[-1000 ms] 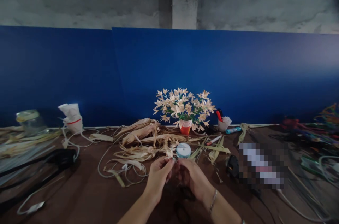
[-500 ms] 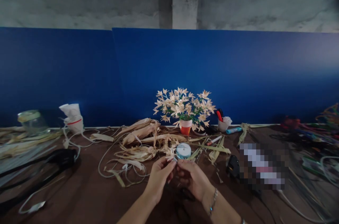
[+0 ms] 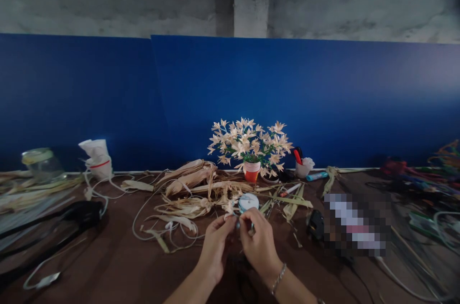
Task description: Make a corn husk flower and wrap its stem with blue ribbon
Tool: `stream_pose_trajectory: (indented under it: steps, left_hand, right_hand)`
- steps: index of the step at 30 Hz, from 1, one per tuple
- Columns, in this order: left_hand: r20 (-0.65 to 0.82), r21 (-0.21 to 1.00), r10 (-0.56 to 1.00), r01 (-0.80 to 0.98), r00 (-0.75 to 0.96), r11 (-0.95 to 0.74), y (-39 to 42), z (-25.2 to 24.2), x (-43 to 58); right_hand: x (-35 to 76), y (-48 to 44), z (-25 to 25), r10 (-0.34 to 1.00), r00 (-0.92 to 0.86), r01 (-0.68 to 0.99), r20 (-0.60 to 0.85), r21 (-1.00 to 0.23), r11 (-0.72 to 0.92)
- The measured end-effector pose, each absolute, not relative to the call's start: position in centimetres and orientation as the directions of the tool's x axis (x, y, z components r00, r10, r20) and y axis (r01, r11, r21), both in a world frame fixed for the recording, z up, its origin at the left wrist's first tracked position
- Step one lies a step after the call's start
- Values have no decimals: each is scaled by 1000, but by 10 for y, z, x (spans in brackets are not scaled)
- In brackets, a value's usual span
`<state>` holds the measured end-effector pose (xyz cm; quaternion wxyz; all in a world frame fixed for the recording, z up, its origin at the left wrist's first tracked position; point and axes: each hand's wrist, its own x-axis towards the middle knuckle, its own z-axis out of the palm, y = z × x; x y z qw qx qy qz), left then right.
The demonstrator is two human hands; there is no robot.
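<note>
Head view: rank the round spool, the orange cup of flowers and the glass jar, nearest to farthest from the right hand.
1. round spool, just beyond the right hand fingertips.
2. orange cup, farther back, centre.
3. glass jar, far left.

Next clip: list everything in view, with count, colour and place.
table: one, brown, across the foreground
backdrop panels: two, blue, behind the table
flower bunch: one, cream, in an orange-and-white cup, back centre
husk strips: many, tan, piled left of the cup
spool: one, white and teal, centre, nearer than the husk strips
jar: one, clear, far left
paper cups: a stack, white with red rim, right of the jar
cable: one, white, looped left of centre
left hand: one, fingertips pinched against the right's
right hand: one, bracelet on wrist; what the fingertips pinch is too small to tell
</note>
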<state>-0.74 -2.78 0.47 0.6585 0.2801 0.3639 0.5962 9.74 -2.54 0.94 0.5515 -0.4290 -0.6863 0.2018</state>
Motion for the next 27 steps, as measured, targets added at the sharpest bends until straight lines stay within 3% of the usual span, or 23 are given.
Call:
stream_pose_trajectory:
  steps: [6,10,12,14,17,20,23,27]
  left_hand:
    - [-138,824,988,-562,-67,76,-28,3,-5]
    - [-94,876,988,-481,-121,24,-26,1,-7]
    - [-67,903,989,-430,-131,4,-24,-1,-9]
    - [-31,932,992,-363,-125,-16,-23,-2,-11]
    - [15,962,996,-269,-84,-38,-22,-1,-13]
    - [25,972,999,-232,-33,-32,-23,2,-13]
    - [20,975,1000,-220,-3,-21,-23,4,-13]
    - [19,969,999,-248,42,-8,-22,4,-13]
  right_hand:
    - [96,-28,11,782,-93,498,616,-651,573]
    - [95,-25,10,843,-23,386,538,-773,504]
    - [95,-21,8,921,9,186,390,-905,382]
    - [96,-16,7,986,-37,-76,163,-984,160]
    - [101,-12,6,953,-278,-331,-121,-919,-213]
    - [107,-11,7,820,-502,-404,-273,-765,-502]
    - [111,-12,8,759,-560,-443,-331,-655,-612]
    - [111,-13,8,801,-515,-472,-306,-678,-563]
